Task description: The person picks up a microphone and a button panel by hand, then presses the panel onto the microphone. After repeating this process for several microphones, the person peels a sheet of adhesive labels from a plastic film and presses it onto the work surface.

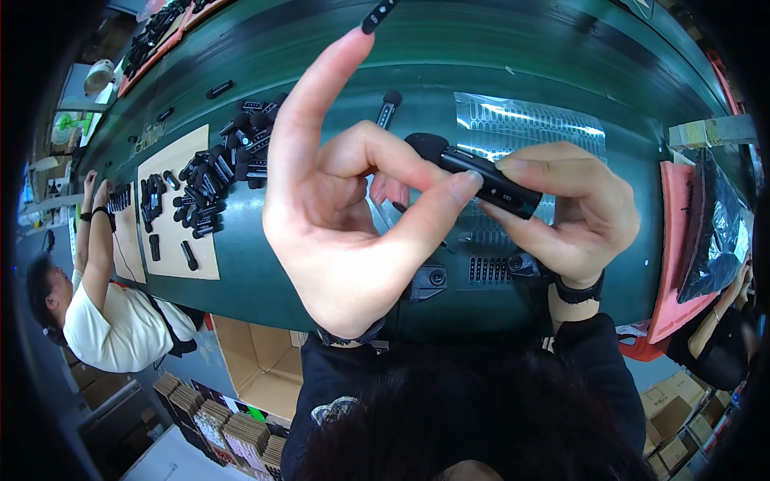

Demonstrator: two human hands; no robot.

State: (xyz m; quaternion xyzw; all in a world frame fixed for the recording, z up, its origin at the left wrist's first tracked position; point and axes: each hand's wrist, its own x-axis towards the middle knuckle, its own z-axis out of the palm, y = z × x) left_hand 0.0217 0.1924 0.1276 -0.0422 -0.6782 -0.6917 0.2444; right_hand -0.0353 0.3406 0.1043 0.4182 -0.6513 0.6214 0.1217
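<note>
A small black clip-on microphone (pixel 493 180) with a foam-covered end is held up above the table. My left hand (pixel 345 216) pinches it between thumb and a bent finger near the foam. Another left finger points upward with a small black label strip (pixel 380 14) on its tip. My right hand (pixel 573 204) grips the microphone's other end between thumb and fingers. Beneath lies a clear label sheet (pixel 529 120), largely bare outlines, with black labels (pixel 485 269) in its lower part. Two black plastic pieces (pixel 429 282) sit near my wrists; their kind is unclear.
Many similar microphones (pixel 208 180) are heaped on the left, partly on cardboard (pixel 200 260). Another microphone (pixel 389 108) lies beyond my left hand. A co-worker (pixel 112 313) sits at far left. At right are pink foam (pixel 672 240) and a black plastic bag (pixel 714 224).
</note>
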